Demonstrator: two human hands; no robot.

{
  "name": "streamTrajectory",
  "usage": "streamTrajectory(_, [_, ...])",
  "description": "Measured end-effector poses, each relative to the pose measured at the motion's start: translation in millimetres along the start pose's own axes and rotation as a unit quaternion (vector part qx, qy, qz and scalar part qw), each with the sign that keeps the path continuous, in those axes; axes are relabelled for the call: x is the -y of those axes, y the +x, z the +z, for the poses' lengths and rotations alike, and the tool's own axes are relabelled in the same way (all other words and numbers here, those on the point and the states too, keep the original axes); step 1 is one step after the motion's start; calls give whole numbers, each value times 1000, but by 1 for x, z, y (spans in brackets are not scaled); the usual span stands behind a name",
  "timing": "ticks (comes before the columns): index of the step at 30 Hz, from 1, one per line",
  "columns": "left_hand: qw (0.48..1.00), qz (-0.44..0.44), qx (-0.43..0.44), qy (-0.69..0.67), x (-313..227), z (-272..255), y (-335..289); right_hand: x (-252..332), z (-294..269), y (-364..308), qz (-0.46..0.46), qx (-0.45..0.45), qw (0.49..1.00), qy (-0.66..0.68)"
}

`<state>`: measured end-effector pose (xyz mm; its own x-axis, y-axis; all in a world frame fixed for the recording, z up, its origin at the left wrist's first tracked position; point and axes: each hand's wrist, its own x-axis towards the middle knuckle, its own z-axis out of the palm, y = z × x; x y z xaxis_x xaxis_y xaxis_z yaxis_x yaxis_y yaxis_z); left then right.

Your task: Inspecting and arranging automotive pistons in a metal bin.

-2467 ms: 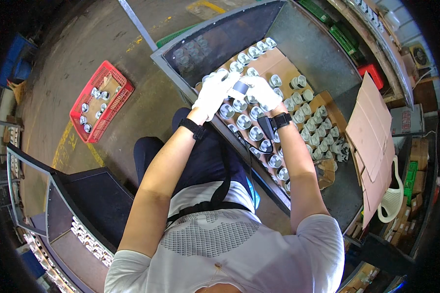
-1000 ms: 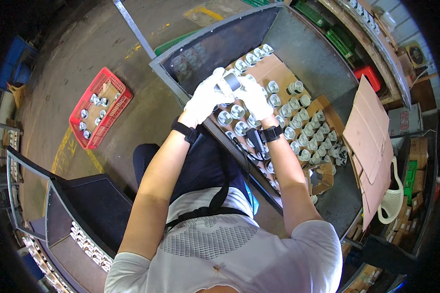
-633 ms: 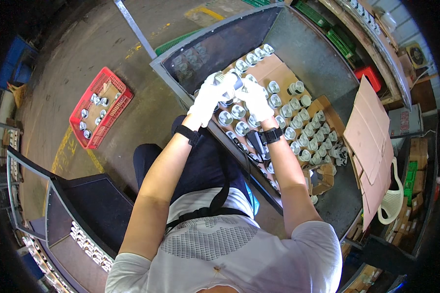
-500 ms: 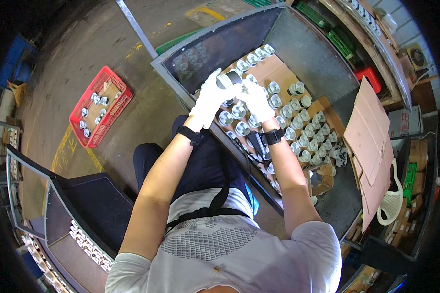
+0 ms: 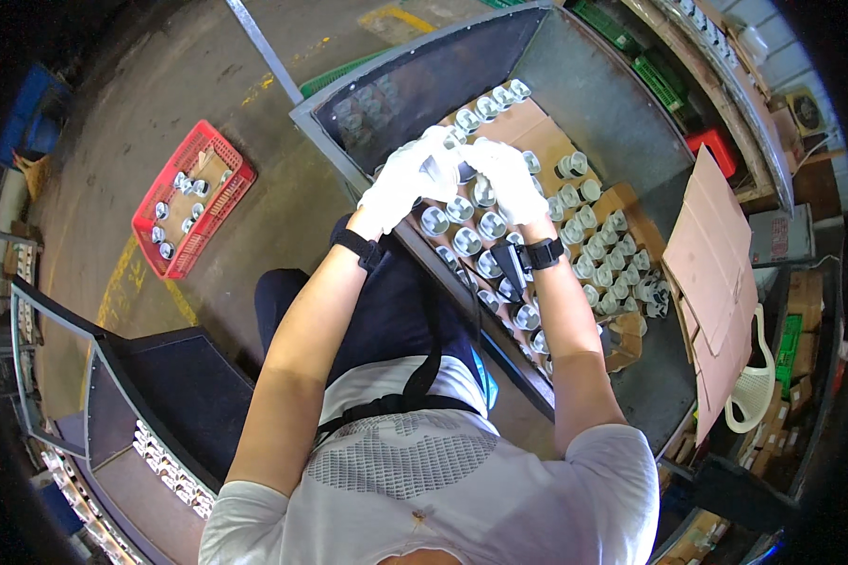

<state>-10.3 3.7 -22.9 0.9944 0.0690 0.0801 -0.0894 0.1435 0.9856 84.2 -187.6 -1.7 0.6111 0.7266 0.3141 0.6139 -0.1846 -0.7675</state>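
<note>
My hands, both in white gloves, meet over the near left corner of a metal-walled bin (image 5: pixel 344 155). A piston (image 5: pixel 464 172) is held between them, showing only a dark strip and some silver; the gloves cover most of it. My left hand (image 5: pixel 407 182) wraps round it from the left, fingers closed. My right hand (image 5: pixel 505 181) grips it from the right with bent fingers. Below and beyond the gloves, many silver pistons (image 5: pixel 491 225) with dark skirts stand in rows on cardboard (image 5: pixel 528 132) in the bin.
On the floor at left is a red crate (image 5: pixel 175 264) with several pistons. A cardboard sheet (image 5: pixel 716 282) leans over the bin's right side, beside a white plastic chair (image 5: pixel 756 391). At lower left, a dark bench (image 5: pixel 174 377) carries a row of metal parts (image 5: pixel 170 471).
My right hand has shifted right and slightly down. The gloves have turned around the piston, which now shows less between them. My left hand has moved slightly.
</note>
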Motion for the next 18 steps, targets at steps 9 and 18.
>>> streamTrajectory(9, [992, 27, 20, 125, -13, 1, -5, 18, -1, 14, 284, -34, 925, 250])
streamTrajectory(18, [998, 52, -27, 20, -13, -2, -2, 16, -11, 4, 237, -101, 936, 240])
